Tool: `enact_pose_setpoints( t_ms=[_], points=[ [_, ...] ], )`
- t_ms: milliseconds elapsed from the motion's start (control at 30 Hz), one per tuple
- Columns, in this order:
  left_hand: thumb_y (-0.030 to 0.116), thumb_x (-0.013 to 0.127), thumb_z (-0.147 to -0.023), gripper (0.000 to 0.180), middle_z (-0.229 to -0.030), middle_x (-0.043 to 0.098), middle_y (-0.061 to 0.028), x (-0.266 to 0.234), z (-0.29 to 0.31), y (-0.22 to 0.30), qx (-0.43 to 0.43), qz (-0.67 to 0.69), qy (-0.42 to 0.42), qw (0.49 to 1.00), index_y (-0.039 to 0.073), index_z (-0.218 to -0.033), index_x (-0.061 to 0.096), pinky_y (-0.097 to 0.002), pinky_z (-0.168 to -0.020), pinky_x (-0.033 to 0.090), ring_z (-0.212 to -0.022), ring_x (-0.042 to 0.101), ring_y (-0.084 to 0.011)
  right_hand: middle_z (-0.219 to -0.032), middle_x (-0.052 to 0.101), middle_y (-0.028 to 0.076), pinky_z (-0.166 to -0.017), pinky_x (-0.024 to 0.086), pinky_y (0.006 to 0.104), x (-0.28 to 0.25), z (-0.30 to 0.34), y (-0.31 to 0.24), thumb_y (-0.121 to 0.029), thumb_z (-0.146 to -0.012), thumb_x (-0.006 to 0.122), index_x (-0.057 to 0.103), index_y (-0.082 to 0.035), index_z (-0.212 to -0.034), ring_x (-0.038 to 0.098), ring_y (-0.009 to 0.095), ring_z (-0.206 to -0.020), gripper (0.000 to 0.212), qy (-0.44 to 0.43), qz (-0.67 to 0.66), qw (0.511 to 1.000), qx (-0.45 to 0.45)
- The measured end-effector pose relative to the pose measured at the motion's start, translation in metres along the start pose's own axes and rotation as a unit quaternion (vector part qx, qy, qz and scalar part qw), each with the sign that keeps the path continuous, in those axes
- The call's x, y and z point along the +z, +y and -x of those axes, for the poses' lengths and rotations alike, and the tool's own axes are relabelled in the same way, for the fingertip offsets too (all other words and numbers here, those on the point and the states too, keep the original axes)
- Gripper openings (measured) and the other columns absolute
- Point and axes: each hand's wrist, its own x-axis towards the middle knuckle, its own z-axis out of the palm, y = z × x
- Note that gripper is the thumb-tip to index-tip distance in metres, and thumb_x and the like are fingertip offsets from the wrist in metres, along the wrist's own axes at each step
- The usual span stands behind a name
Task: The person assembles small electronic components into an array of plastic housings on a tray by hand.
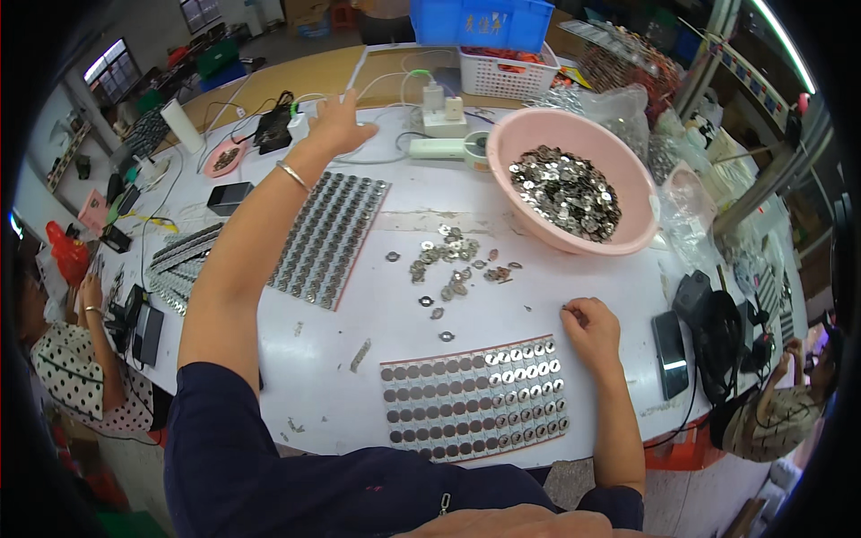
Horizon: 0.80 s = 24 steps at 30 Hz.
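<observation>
My left hand point(337, 127) reaches to the far side of the table, beside a white plug adapter point(299, 126) and cables. Its fingers are apart, and I see nothing held. My right hand point(594, 330) rests near the right end of a panel of round metal discs point(439, 392); its fingers are curled around a small dark thing I cannot make out. On that panel, the discs at the right end show bright rings, while the others look plain grey. Loose metal pieces point(455, 251) lie in a scattered pile beyond it. A second filled panel point(330, 240) lies under my left forearm.
A pink basin point(651, 211) of metal pieces stands at the right. Behind are a white handheld device point(439, 149), a white basket point(502, 81) and a blue crate point(480, 25). Phones point(668, 357) and black cables lie rightward. Other people sit at both sides.
</observation>
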Motion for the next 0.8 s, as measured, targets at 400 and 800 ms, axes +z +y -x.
enact_pose_setpoints(
  t_ms=[400, 800],
  points=[
    [0.044, 0.074, -0.085, 0.086, -0.156, 0.029, -0.0273, -0.022, 0.054, 0.041, 0.122, 0.009, -0.003, 0.993, 0.008, -0.153, 0.035, -0.0603, -0.112, 0.034, -0.145, 0.03, -0.043, -0.085, 0.067, 0.006, -0.068, 0.053, 0.0342, 0.002, 0.007, -0.004, -0.017, -0.085, 0.073, 0.074, -0.009, -0.093, 0.066, 0.022, -0.072, 0.012, 0.002, 0.005, 0.999, -0.045],
    [0.039, 0.078, -0.083, 0.075, -0.15, 0.039, -0.0289, -0.048, 0.194, 0.107, 0.333, 0.015, -0.03, 0.942, 0.006, -0.144, 0.047, -0.0566, -0.115, 0.031, -0.141, 0.034, -0.0501, -0.084, 0.067, 0.01, -0.07, 0.053, 0.0367, 0.006, 0.008, 0.002, -0.02, -0.085, 0.072, 0.073, -0.007, -0.091, 0.066, 0.026, -0.074, 0.014, -0.004, 0.033, 0.998, -0.059]
  ],
)
